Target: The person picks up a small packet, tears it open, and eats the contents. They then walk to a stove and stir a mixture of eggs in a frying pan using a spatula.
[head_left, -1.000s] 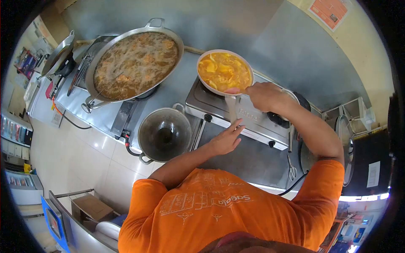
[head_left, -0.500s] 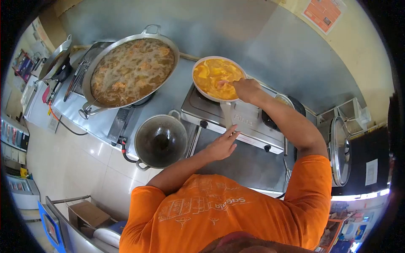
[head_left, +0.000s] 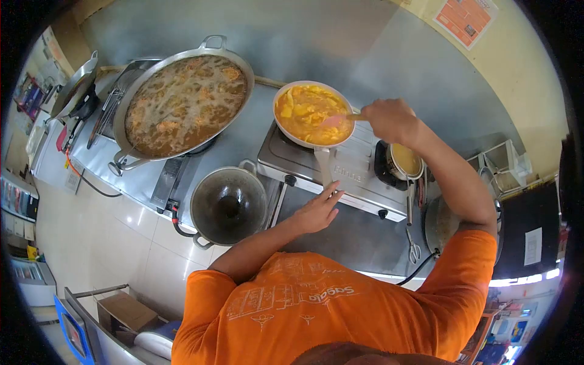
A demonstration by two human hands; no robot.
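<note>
On the stove (head_left: 359, 173) sits a frying pan (head_left: 324, 147) full of yellow egg-like food (head_left: 304, 112). My left hand (head_left: 316, 211) is at the lower end of the pan's pale handle (head_left: 325, 165), its fingers pinched on it. Right of the pan, my right hand (head_left: 391, 120) is closed around the wooden handle of a spatula (head_left: 359, 117). The spatula's pinkish blade lies in the yellow food, near the pan's right side.
A big wok (head_left: 123, 121) of bubbling oil with frying pieces stands at the left. Below it is an empty dark wok (head_left: 199, 213). A small pot (head_left: 406, 159) is on the right burner, with tongs (head_left: 414, 250) below it and a large pot (head_left: 439, 225) beyond.
My right hand has moved right and slightly up, drawing the spatula toward the pan's right side and uncovering the small pot. My left hand has stayed at the pan handle.
</note>
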